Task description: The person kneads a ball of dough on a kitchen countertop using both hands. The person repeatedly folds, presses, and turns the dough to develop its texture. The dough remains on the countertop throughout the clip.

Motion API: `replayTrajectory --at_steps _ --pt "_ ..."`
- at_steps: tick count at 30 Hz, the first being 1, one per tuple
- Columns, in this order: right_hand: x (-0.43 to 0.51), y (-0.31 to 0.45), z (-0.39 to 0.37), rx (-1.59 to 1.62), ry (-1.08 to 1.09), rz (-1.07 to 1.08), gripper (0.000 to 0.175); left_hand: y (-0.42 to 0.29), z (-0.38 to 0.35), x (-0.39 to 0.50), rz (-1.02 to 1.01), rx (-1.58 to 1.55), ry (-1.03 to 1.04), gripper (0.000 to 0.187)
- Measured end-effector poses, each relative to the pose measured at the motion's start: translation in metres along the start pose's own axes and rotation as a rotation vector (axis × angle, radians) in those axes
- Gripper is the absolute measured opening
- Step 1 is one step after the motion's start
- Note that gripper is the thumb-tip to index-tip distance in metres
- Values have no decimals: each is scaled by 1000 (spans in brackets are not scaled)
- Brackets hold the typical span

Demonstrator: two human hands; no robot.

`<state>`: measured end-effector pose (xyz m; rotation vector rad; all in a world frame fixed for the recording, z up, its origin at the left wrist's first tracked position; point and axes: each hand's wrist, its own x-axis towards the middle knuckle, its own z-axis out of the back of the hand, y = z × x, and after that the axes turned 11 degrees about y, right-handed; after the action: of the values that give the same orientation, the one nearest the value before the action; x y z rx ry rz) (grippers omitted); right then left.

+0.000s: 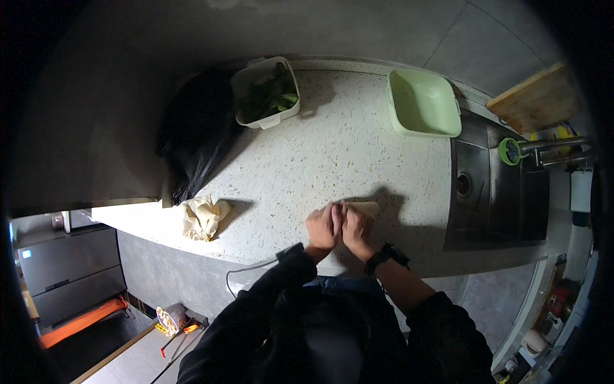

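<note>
My left hand [324, 226] and my right hand [356, 229] meet over the speckled white counter [288, 177] near its front edge. Their fingers are curled together around a pale, whitish piece [367, 208], whose end shows beyond my right hand. What it is, I cannot tell; the fingers hide most of it, and whether the left hand grips it too is unclear. A crumpled cream-coloured wrapping [201, 218] lies on the counter to the left. Farther back stand a white plastic tub with leafy greens [266, 93] and a light green plastic basin [424, 103] with nothing visible inside.
A black plastic bag [201, 120] lies beside the tub. To the right is a metal sink [472, 192] with a faucet [556, 144] and a small green strainer [509, 151]. A wooden board [537, 101] leans behind it. A cable trails by my left forearm.
</note>
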<state>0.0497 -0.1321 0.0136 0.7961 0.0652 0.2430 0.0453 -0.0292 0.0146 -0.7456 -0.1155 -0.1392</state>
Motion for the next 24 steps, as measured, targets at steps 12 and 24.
replayTrajectory --at_steps 12,24 --pt "110 -12 -4 -46 -32 -173 33 52 -11 105 25 -89 128 22" --pt "74 -10 6 -28 103 -286 44 17 8 66 203 -114 124 30"
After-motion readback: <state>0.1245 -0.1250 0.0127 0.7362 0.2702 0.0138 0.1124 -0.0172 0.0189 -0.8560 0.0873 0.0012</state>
